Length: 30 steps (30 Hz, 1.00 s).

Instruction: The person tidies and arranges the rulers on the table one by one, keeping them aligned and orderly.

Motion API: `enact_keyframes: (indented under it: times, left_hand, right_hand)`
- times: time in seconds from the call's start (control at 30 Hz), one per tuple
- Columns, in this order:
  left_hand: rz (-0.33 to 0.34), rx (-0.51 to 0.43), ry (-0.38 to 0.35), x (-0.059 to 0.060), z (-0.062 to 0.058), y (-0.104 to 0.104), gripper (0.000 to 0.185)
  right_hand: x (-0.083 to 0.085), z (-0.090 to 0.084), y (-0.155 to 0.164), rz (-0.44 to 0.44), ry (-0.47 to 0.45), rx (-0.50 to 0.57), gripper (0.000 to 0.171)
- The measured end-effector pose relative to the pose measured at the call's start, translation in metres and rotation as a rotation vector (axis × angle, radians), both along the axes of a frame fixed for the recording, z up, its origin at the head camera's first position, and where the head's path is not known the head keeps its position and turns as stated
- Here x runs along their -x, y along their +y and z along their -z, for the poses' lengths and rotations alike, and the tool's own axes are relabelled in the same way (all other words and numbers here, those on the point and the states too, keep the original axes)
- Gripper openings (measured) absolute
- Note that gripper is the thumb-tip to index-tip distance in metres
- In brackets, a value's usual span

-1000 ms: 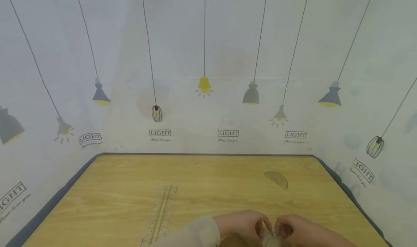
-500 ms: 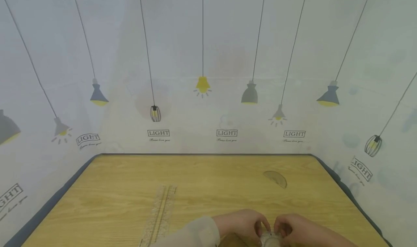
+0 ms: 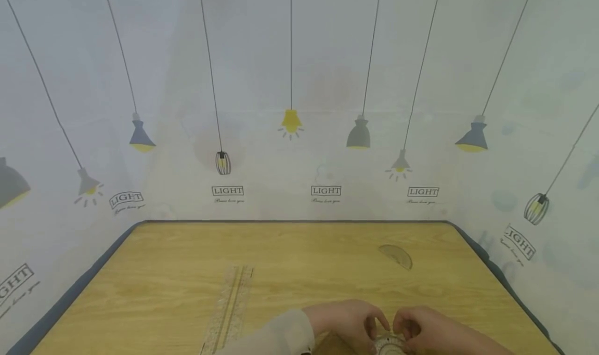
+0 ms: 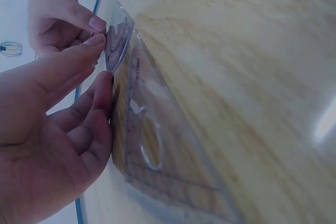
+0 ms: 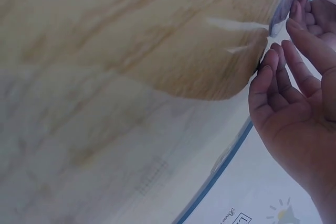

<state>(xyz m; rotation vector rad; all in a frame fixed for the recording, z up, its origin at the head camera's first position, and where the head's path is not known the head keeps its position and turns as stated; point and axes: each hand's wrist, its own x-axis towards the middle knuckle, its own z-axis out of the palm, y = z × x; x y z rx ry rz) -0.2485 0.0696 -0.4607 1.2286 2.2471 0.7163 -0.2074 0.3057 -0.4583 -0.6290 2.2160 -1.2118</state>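
Observation:
Both hands are together at the lower right of the head view. My left hand point(image 3: 353, 321) and my right hand point(image 3: 430, 329) pinch the edges of a clear plastic drawing tool point(image 3: 389, 346) marked with curved lines. Its full outline cannot be told, since the frame cuts it off. The left wrist view shows this curved-line piece point(image 4: 118, 43) between the fingertips of both hands. Just beside the left fingers there, a clear set square point(image 4: 173, 171) with an oval hole lies near the tabletop. From the right wrist, my right fingers point(image 5: 278, 85) are bent at the piece's edge.
A clear half-round protractor point(image 3: 396, 256) lies on the wooden table point(image 3: 299, 261), beyond the hands. To the left lies a long clear ruler point(image 3: 229, 311) with patterned edges. A pale wall point(image 3: 271, 84) printed with hanging lamps encloses the table's back and sides.
The clear piece between the fingers has tilted slightly, and more of its curved lines show. Both hands stay almost in place. The head view has shifted a little.

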Motion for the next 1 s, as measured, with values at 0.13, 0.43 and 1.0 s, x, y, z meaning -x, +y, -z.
enact_keyframes:
  times: [0.13,0.43,1.0]
  left_hand:
    - [0.024,-0.025,-0.088,0.006,-0.005,-0.005,0.044]
    - [0.056,-0.037,-0.125,0.030,-0.016,-0.002,0.037]
    - [-0.049,-0.005,0.042,0.079,-0.017,0.039,0.033]
  right_hand:
    - [0.006,0.001,-0.002,-0.019,0.025,0.030,0.016]
    - [0.014,0.000,0.007,-0.063,0.207,0.073,0.015]
    - [0.042,-0.011,0.029,0.116,0.401,-0.063,0.026]
